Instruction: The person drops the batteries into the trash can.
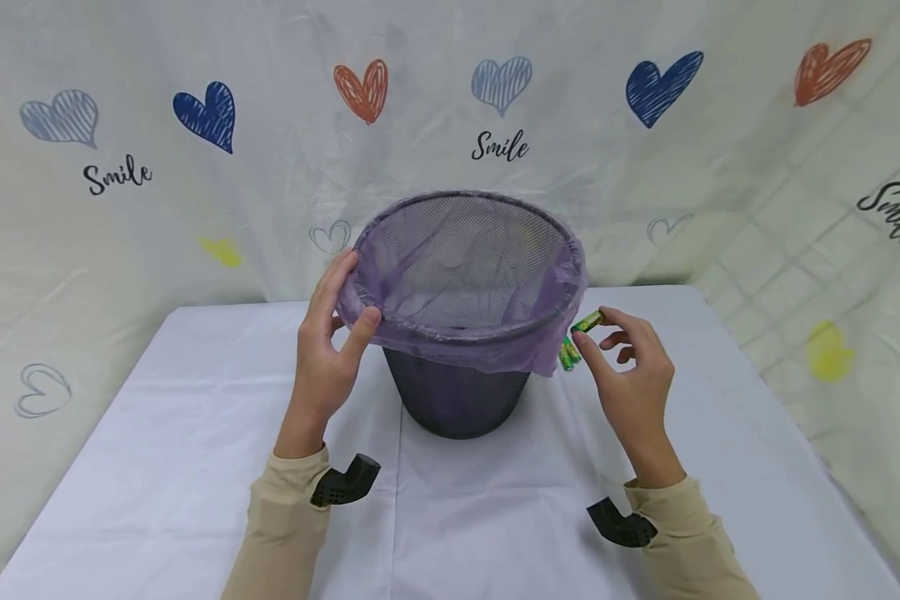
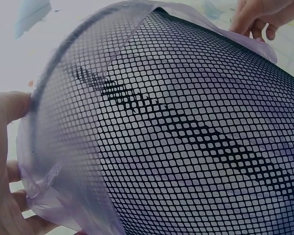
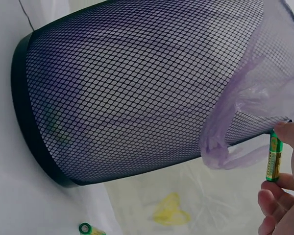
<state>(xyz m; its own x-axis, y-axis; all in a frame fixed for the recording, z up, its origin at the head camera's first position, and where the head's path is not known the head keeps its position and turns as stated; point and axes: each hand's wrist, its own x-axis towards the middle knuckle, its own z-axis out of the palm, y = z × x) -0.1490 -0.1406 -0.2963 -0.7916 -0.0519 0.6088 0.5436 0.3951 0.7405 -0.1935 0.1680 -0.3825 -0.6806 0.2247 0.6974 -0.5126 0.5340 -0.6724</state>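
A black mesh wastebasket (image 1: 457,400) stands upright on the white-covered table, lined with a thin purple bin bag (image 1: 480,354) folded over its rim. On its left side, my left hand (image 1: 324,358) grips the bagged rim, thumb toward the front and fingers farther back. To the right of the basket, my right hand (image 1: 636,379) pinches a green and gold battery (image 3: 274,156) between thumb and fingers, just outside the rim. More green batteries (image 1: 569,353) lie on the table below it, partly hidden behind the bag. Low through the mesh, the right wrist view shows a faint greenish patch.
The white tablecloth (image 1: 180,433) spreads around the basket. Behind it hangs a pale curtain (image 1: 435,158) printed with hearts and the word Smile. A dark curved piece (image 1: 347,481) sits at the left sleeve cuff, and a similar piece (image 1: 621,525) at the right one.
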